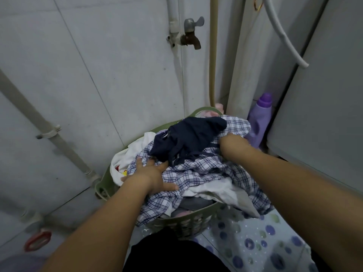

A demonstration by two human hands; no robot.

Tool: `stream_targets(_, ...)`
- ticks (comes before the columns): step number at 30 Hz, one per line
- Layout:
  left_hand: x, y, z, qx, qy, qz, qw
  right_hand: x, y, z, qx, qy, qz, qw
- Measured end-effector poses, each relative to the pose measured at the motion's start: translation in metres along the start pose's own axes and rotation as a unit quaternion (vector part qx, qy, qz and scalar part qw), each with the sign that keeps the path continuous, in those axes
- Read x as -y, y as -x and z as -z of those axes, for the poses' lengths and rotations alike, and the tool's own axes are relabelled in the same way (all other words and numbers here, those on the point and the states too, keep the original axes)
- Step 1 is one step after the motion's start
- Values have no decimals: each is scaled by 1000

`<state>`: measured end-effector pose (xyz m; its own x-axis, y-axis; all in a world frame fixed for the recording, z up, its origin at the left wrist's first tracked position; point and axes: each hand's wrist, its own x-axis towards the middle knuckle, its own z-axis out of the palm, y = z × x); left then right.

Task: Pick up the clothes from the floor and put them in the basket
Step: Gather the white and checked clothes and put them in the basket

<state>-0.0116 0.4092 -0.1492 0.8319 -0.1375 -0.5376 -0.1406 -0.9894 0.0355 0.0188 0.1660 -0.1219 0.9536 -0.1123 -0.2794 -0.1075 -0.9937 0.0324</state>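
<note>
- The light is dim, soft and cool, giving the tiled wall (88, 75) a grey-blue cast.
- No lamp shows; shadows are faint and diffuse, darkest in the corner at 2 o'clock, beside the purple bottle (259, 118).
- No strong glare; the tap (191, 33) at 12 o'clock carries only a dull sheen.
- Wide-angle distortion bends the pipes (49, 132) and wall lines towards the edges.
- The forearms and the red ring (37, 241) at 8 o'clock look soft and blurred.
</note>
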Motion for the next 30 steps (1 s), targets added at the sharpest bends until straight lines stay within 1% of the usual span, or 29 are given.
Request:
stream_targets(3, 4, -6, -4, 0, 3, 9, 1000, 12, 5, 9, -83, -22, 23, 996)
stream_targets(6, 4, -8, -5, -4, 8, 16, 1000, 27, 10, 20, -163, -67, 62, 982)
stream_targets(8, 5, -10, -6, -6, 8, 23, 1000, 43, 11, 26, -194, -119, 89, 970)
stream_targets(10, 6, -9, -7, -3, -1, 25, 1000, 64, 12, 30, -202, -177, 127, 955)
stream_targets(12, 5, -3, -4, 3, -14, 22, 1000, 85, 15, 24, -164, -221, 177, 945)
stream_targets(14, 3, 6, -2, 5, -24, 3, 1000, 98, 19, 6, -96, -225, 216, 945)
stream_targets(15, 2, 10, -1, 5, -25, -11, 1000, 99, 20, -3, -65, -226, 219, 947)
stream_targets(18, 5, 16, 2, 16, 8, -33, 999, 88, 18, -21, -6, -248, 182, 952)
stream_targets(20, 2, 23, 17, 31, 29, -21, 999, 79, 16, -21, 18, -264, 157, 952)
stream_targets(21, -3, 28, 28, 15, 54, -16, 998, 76, 17, -20, 25, -268, 151, 951)
stream_targets(22, -9, 32, 39, -37, 72, -11, 997, 76, 19, -18, 29, -267, 148, 952)
stream_targets(23, -17, 35, 50, -125, 62, -8, 990, 76, 21, -16, 29, -258, 149, 954)
stream_targets(24, -24, 37, 59, -215, 25, -11, 976, 76, 23, -14, 26, -246, 156, 956)
stream_targets(25, -29, 35, 64, -275, -16, -32, 961, 77, 24, -12, 20, -232, 169, 958)
stream_targets(26, -35, 31, 67, -297, -48, -67, 951, 75, 25, -8, 11, -215, 186, 959)
stream_targets(27, -38, 28, 68, -266, -80, -96, 956, 71, 26, -3, -4, -192, 206, 960)
stream_targets(28, -41, 25, 68, -200, -109, -108, 968, 64, 25, 2, -32, -155, 220, 963)
stream_targets(29, -43, 20, 66, -129, -124, -98, 979, 54, 23, 7, -67, -101, 219, 968)
stream_targets(30, -42, 14, 63, -71, -118, -79, 987, 42, 18, 10, -98, -34, 198, 975)
